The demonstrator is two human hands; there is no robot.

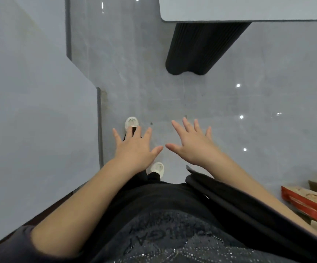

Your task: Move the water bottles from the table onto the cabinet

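- Seemingly walking between pieces of furniture, a person looks straight down at the grey tiled floor [229,95].
- At mid-frame the left hand [133,147] and right hand [191,144] hover with fingers spread apart, holding nothing, probably kept free for a pickup.
- No water bottles are in view; only a corner of the worktop [248,8] shows at upper right, above its dark fluted pedestal [201,48].

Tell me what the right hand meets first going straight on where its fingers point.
Only open floor directly ahead of the right hand; further on, probably the black ribbed table base, though depth is unclear.
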